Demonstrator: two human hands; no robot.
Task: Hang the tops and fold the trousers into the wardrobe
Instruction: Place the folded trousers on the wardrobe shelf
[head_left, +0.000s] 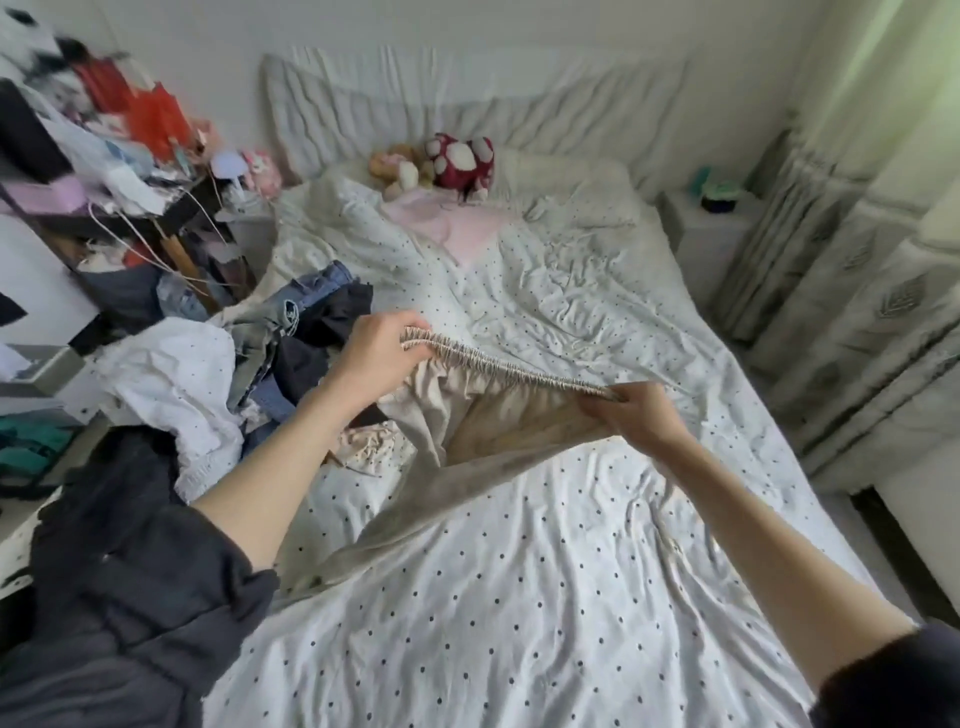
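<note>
Both hands up over the bed (519, 597) in the head view, stretching beige trousers (467, 431) by the elastic waistband (498, 366): left hand (374, 345) pinching the band's left end with fingers curled over it, right hand (631, 413) gripping the right end, band drawn taut between them. Trouser legs hanging from the band and trailing down-left across the dotted sheet, partly bunched. Folding step, judged just begun: garment picked out and spread, not yet laid flat or doubled over. Next likely needed: lowering onto the bare stretch of sheet, lining the legs one over the other, smoothing the bunched cloth before the first fold. Heap of clothes (291, 332) just left of the left hand, denim and dark pieces tangled with white cloth, apparently waiting for sorting. Soft toys (441, 163) by the pillow at the far end. No wardrobe plainly recognisable in this view.
</note>
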